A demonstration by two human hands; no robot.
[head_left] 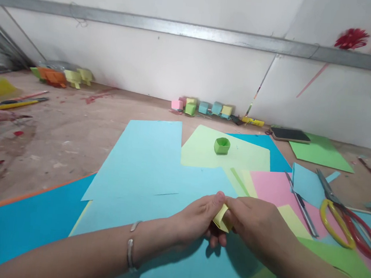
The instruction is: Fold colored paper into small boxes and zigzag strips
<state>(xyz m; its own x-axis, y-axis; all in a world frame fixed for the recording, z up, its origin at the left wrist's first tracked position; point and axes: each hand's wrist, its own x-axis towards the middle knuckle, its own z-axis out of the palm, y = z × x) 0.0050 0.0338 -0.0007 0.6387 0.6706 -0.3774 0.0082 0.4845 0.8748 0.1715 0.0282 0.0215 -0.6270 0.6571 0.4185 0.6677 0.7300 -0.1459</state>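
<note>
The yellow paper piece [222, 218] sits between the two hands, nearer the person than the green paper box [222, 146] and over the light blue paper [150, 162]. The left hand [196, 214] grasps it from the left, thumb along the upper edge and fingers curled beneath; the right hand [256, 218] pinches the opposite side. The right fingertips are mostly hidden, so exactly where they press I cannot tell.

The step looks like shaping or firming folds, and a steady but light pinch seems best: thin paper would likely buckle if both hands squeezed inward at once. One hand does better as a support while the other presses along an edge. The left fingers underneath make a sensible backing, and the thumb above them looks well placed to press a corner down. It pays to square each edge before flattening its crease (a skewed one is hard to undo cleanly). Turning the worked side up would probably help, since the fingers cover much of it.

To the right of the green paper box, and nearer the person, lie the scissors [336, 203] and a silver pen-like tool [303, 210], narrow ends directed away; the right hand should have clearance from both.
</note>
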